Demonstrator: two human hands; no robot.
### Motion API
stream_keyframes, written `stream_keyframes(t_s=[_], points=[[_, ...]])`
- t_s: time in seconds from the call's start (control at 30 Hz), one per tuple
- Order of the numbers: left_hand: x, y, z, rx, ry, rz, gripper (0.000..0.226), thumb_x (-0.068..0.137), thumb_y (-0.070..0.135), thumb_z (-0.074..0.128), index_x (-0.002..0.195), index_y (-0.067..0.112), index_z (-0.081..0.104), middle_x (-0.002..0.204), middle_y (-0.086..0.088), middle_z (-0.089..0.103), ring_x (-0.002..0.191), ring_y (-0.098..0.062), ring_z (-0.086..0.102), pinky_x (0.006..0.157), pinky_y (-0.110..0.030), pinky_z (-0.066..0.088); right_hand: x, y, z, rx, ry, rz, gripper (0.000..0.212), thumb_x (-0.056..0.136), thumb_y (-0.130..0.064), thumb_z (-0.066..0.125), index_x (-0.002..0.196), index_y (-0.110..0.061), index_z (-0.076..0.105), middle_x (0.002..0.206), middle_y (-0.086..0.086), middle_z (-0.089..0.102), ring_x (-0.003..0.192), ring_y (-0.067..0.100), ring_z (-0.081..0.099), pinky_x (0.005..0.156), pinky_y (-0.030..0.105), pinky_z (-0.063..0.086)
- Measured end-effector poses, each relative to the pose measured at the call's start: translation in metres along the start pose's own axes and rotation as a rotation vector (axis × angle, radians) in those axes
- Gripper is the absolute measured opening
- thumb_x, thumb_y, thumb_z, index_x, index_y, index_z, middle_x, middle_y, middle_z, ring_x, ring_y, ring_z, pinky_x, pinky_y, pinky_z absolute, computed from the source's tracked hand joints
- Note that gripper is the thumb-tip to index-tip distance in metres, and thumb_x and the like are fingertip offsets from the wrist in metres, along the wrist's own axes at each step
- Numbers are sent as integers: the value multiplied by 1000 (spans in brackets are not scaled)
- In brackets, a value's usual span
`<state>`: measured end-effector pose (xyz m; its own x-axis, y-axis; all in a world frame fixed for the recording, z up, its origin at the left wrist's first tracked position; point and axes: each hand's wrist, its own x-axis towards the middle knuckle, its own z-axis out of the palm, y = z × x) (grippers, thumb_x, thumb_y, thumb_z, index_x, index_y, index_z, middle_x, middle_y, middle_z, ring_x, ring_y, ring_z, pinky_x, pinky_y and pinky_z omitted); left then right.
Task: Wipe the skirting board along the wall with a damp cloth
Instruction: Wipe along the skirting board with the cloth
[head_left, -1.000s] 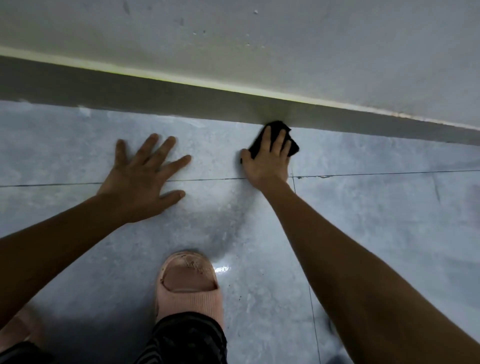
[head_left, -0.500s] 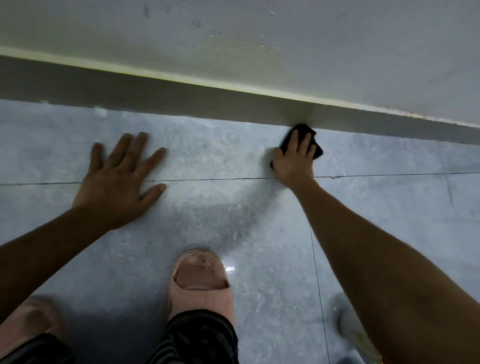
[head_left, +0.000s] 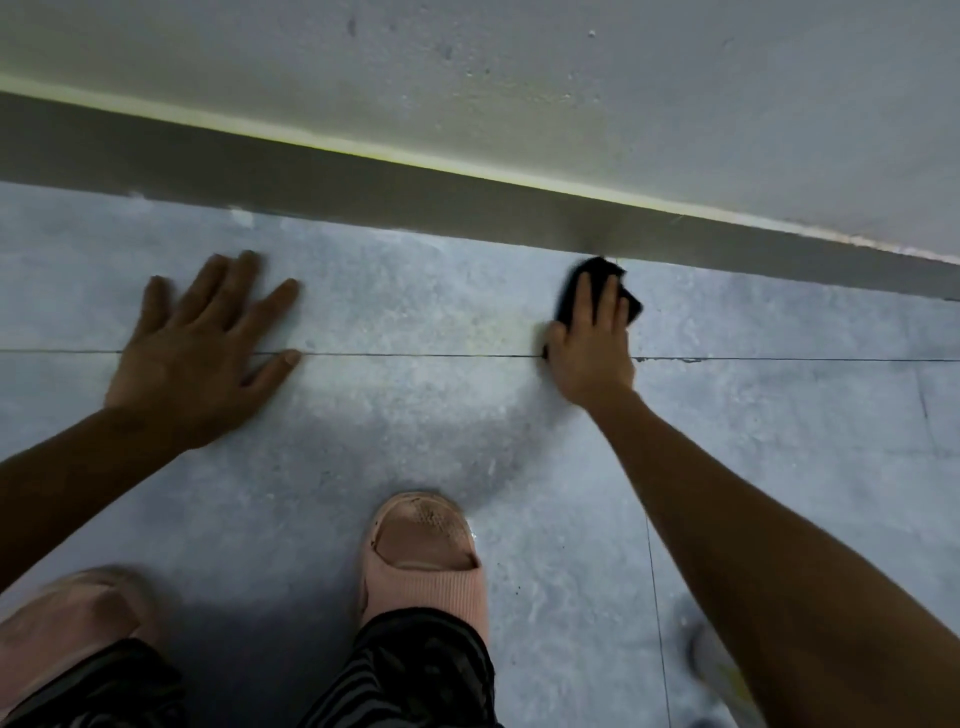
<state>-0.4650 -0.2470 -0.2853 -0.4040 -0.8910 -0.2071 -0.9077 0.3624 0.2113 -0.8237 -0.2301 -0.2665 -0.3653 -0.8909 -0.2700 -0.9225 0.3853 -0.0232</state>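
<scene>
A dark grey skirting board (head_left: 363, 176) runs along the foot of the pale wall (head_left: 571, 78), slanting down to the right. My right hand (head_left: 592, 348) grips a black cloth (head_left: 626, 301) and presses its top edge against the bottom of the skirting board, fingers over the cloth. Most of the cloth is hidden under the hand. My left hand (head_left: 197, 353) lies flat on the grey floor tiles with its fingers spread, well left of the cloth and holding nothing.
Grey floor tiles (head_left: 415, 415) with thin grout lines lie below the board. My feet in pink slippers stand at the bottom: one (head_left: 421, 561) in the middle, one (head_left: 67, 618) at the left. A pale object (head_left: 719, 670) shows at the lower right behind my forearm.
My right hand has slid the cloth to the right along the base of the skirting board. The left hand has stayed planted on the floor while the view shifted right.
</scene>
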Motion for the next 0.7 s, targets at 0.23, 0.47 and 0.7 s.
stream_keyframes(t_s=[0.23, 0.47, 0.7], points=[[1, -4, -7, 8, -66, 18, 77, 82, 66, 8, 150, 31, 5, 160, -7, 0, 146, -27, 1, 113, -55, 8, 2, -85, 10, 42, -26, 39, 69, 97, -37, 32, 152, -14, -3, 156, 19, -12, 141, 41, -9, 114, 47, 1], [2, 5, -4, 31, -84, -29, 71, 88, 58, 20, 150, 30, -1, 160, -8, -7, 146, -28, -6, 113, -56, 5, -53, -54, 17, -4, -31, -339, 69, 94, -36, 37, 153, -22, 5, 159, 9, -3, 144, 31, -1, 114, 43, 15], [4, -3, -5, 48, -105, 7, 74, 86, 63, 16, 150, 31, -2, 160, -8, -8, 146, -28, -5, 114, -55, 6, -43, -17, 12, 40, -16, 261, 65, 99, -32, 31, 153, -10, 1, 157, 19, -6, 142, 40, -3, 114, 47, 7]])
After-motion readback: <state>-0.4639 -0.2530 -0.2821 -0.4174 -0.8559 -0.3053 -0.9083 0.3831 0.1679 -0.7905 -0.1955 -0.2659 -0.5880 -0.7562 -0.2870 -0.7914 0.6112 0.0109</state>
